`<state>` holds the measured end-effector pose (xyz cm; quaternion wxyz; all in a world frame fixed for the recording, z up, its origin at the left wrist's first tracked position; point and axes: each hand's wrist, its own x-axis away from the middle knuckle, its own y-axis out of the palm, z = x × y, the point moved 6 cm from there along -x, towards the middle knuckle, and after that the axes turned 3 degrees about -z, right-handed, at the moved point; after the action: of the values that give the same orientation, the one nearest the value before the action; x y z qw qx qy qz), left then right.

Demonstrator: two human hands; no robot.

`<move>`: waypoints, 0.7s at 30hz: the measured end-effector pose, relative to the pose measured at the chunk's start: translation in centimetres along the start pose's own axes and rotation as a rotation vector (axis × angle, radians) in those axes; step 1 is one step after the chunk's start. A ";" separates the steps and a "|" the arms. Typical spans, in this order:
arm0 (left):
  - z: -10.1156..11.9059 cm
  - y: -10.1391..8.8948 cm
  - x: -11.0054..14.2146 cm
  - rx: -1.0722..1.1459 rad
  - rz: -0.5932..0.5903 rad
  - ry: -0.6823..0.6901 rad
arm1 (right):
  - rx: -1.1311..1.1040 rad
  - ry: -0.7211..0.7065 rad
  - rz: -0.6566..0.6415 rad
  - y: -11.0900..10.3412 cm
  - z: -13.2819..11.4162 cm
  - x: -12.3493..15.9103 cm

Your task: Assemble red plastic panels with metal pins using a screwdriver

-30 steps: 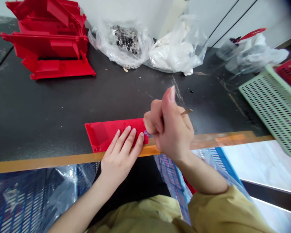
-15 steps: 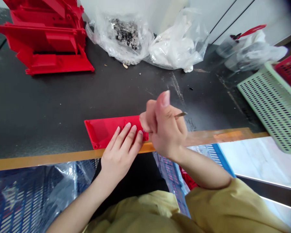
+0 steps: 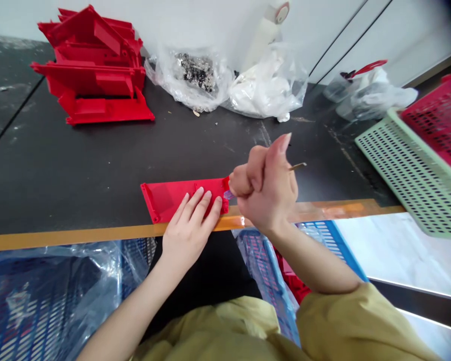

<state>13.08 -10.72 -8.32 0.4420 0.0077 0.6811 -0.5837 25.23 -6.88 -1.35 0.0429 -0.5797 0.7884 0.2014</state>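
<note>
A dark table (image 3: 180, 155) fills my view, brown tape (image 3: 78, 237) along its near edge and a pale wall (image 3: 195, 25) behind. Below the edge I count at least two blue baskets (image 3: 7, 331), partly hidden by clear plastic. At the edge lies one red panel (image 3: 169, 195), flat, its near side by the tape. The left hand (image 3: 186, 230) rests palm down over it, fingers laid nearly straight and pressing rather than gripping. The right hand (image 3: 268, 185) is a closed fist, thumb up, clamped round one tool (image 3: 228, 194); its purple end points at the panel's right end, and I cannot tell whether they touch. To work this well, I would press the panel down evenly so it can't slide or tip off the edge, set the purple end squarely, bear down steadily, and hold the left fingertips clear of it; the thin metal tip poking out of the fist also wants watching. Farther off, to the right, sit one green basket (image 3: 387, 160) and one red basket (image 3: 436, 120). Near the wall I count two plastic bags side by side, one with dark bits (image 3: 197, 72), one with white contents (image 3: 263, 93), and one stack of red parts (image 3: 101, 75), too overlapped to number.
</note>
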 end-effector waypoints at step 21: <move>0.1 0.1 0.1 0.042 -0.016 -0.031 | 0.025 0.125 -0.195 2.0 2.6 -0.1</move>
<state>13.12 -10.79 -8.47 0.4474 0.0028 0.6618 -0.6016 23.00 -5.35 -3.17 0.0204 -0.6646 0.7317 0.1497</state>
